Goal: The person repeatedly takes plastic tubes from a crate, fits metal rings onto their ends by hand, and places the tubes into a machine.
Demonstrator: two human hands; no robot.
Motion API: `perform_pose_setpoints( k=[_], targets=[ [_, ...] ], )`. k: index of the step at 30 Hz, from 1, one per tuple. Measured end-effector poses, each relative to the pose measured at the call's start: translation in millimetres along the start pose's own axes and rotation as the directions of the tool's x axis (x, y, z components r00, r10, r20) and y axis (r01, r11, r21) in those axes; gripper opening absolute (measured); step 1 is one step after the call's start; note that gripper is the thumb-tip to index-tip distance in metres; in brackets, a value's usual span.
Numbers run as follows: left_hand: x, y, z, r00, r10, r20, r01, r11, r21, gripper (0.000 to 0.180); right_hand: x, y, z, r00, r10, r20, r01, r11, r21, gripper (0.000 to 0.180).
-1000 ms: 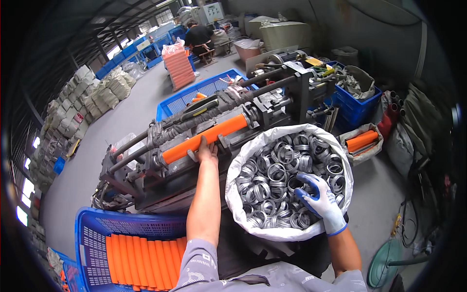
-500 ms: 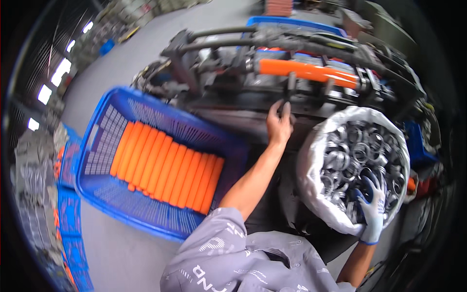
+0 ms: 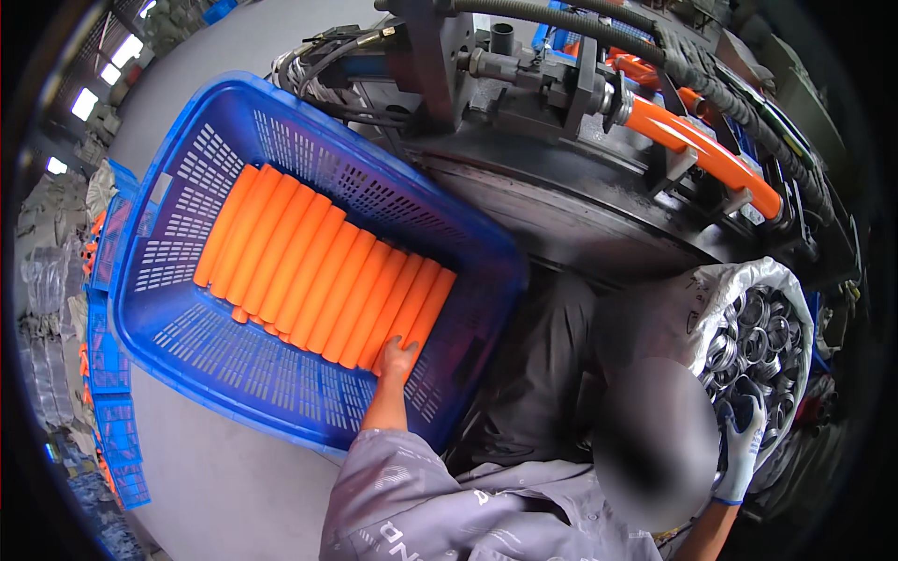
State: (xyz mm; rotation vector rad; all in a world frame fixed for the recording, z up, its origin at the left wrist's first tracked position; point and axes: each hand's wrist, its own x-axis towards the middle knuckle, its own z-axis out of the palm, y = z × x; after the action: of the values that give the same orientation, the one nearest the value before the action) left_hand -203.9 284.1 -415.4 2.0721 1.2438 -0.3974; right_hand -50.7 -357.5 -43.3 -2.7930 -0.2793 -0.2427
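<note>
Orange tubes [image 3: 318, 271] lie left of the middle, side by side in a slanting row. Biggest of all is the dark machine [image 3: 580, 201] at the far right. A shiny tube [image 3: 716, 161], orange too, sits in it above two metal arms. Next comes the blue basket [image 3: 360, 182], left of the machine and nearer. Its walls are full of small slots, and the row of tubes is inside it. Smaller blue crates [image 3: 117, 430] stand in a line past its left side. At the near right is a white sack [image 3: 711, 290] with a wide, round mouth. The left hand [image 3: 398, 355] is bare and touches the near ends of the tubes at the right of the row. Its fingers are bent, but I cannot tell if they close around one. The right hand [image 3: 745, 425], in a glove [image 3: 742, 458], is in the sack, among grey rings [image 3: 753, 337]. I cannot tell how far open it is or if it has a ring.
</note>
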Motion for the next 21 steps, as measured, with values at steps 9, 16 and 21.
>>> perform_pose_setpoints(
  k=[9,16,21],
  targets=[
    [-15.8,47.3,5.4,0.964,-0.262,0.045,0.243,0.936,0.255,0.084,9.8,-5.1,-0.4,0.991,0.044,0.126,-0.033,0.995,-0.091,0.049],
    [-25.7,67.5,9.3,0.952,-0.302,0.056,0.294,0.948,0.12,0.094,-4.6,-24.7,-5.6,0.992,0.079,-0.102,-0.083,0.996,-0.032,0.03],
    [-11.6,30.4,30.6,0.985,-0.154,-0.074,0.166,0.965,0.205,0.089,0.2,-32.7,-10.6,0.996,0.057,-0.073,-0.061,0.997,-0.054,0.02]
  ],
)
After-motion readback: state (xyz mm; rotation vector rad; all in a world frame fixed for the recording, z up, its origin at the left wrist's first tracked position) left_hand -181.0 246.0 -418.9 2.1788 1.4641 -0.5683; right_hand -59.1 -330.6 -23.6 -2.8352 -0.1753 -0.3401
